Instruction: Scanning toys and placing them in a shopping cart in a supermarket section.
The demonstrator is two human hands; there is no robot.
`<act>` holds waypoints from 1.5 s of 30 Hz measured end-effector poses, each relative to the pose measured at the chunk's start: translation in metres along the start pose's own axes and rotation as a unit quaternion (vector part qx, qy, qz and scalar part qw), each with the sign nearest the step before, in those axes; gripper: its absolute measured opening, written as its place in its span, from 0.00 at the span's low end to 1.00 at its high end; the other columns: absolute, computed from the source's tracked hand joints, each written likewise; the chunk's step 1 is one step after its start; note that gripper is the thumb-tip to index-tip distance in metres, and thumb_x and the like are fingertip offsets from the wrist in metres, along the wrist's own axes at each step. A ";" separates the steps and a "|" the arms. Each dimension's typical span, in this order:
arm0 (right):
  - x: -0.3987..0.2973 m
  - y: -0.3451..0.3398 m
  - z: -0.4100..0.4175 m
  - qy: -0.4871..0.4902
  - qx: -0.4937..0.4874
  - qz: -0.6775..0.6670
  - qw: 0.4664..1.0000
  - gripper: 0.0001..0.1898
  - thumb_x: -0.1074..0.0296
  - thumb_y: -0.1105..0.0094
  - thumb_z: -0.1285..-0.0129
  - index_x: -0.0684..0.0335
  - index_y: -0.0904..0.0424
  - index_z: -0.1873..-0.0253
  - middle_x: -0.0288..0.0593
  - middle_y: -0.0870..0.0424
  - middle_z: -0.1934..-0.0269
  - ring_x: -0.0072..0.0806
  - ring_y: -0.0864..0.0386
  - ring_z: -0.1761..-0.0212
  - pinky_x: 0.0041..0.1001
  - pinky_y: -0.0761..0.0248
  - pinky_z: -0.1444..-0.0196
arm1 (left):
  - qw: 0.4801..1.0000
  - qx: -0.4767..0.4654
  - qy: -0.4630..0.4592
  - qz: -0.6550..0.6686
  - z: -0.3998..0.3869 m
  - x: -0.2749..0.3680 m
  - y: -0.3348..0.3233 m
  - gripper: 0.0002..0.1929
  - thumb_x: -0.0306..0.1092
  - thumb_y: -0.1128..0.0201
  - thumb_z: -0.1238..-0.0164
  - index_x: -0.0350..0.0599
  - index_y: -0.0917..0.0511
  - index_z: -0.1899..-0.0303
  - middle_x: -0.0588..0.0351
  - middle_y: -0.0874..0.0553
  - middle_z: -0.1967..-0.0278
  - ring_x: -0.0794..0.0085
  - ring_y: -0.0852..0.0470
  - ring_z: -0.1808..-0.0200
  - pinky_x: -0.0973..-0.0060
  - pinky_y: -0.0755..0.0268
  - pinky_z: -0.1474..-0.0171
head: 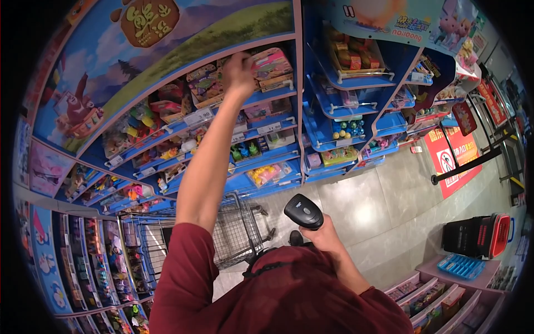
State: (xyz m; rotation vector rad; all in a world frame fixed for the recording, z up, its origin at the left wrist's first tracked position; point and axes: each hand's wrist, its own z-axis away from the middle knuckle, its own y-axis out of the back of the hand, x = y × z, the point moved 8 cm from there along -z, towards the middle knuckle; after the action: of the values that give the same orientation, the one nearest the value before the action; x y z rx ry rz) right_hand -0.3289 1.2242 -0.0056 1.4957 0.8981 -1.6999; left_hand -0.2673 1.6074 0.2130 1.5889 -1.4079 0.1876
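Observation:
My left hand (239, 76) reaches up to the upper shelf of a blue toy display. It is blurred, and whether its fingers grip anything cannot be made out. Just right of it lies a pink toy box (273, 62) on top of other packages. Patterned toy boxes (206, 83) stand to its left. Held low in front of my body, a black handheld barcode scanner (303, 212) is in my right hand (323, 234), its head tilted up and away from me.
A wire shopping cart (235, 238) stands at my left. Ahead, blue shelves (354, 83) hold packaged toys. A belt barrier (467, 165) crosses a red floor mat (452, 158). Rightward are a black-and-red basket (471, 238), a blue plastic tray (461, 266) and low bins (438, 300).

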 end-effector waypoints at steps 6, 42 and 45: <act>-0.004 0.012 -0.011 0.004 0.092 -0.066 0.994 0.10 0.79 0.30 0.41 0.68 0.16 0.54 0.34 0.13 0.65 0.19 0.19 0.63 0.25 0.24 0.58 | 0.941 0.207 -0.050 0.262 0.106 -0.019 0.065 0.04 0.25 0.46 0.19 0.37 0.24 0.56 0.58 0.21 0.62 0.76 0.24 0.58 0.77 0.29 0.51; -0.047 -0.091 0.001 -0.019 0.018 -0.082 0.996 0.16 0.76 0.27 0.39 0.65 0.18 0.47 0.36 0.14 0.58 0.17 0.19 0.60 0.22 0.25 0.60 | 0.477 -0.056 0.269 0.835 0.366 -0.083 0.079 0.53 0.76 0.40 0.37 0.48 0.45 0.20 0.40 0.33 0.25 0.43 0.29 0.28 0.39 0.36 0.27; -0.044 -0.095 0.002 -0.042 -0.014 -0.079 0.996 0.12 0.74 0.28 0.38 0.64 0.16 0.50 0.32 0.16 0.64 0.15 0.22 0.62 0.22 0.26 0.61 | 0.466 -0.043 0.260 0.845 0.367 -0.089 0.084 0.56 0.76 0.37 0.40 0.49 0.46 0.19 0.40 0.34 0.24 0.41 0.31 0.26 0.39 0.38 0.26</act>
State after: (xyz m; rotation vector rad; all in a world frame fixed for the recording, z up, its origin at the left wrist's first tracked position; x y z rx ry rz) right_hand -0.4060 1.2746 0.0430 1.3535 1.0141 -1.8414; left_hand -0.5340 1.4149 0.0089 -0.5851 -1.8179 1.5354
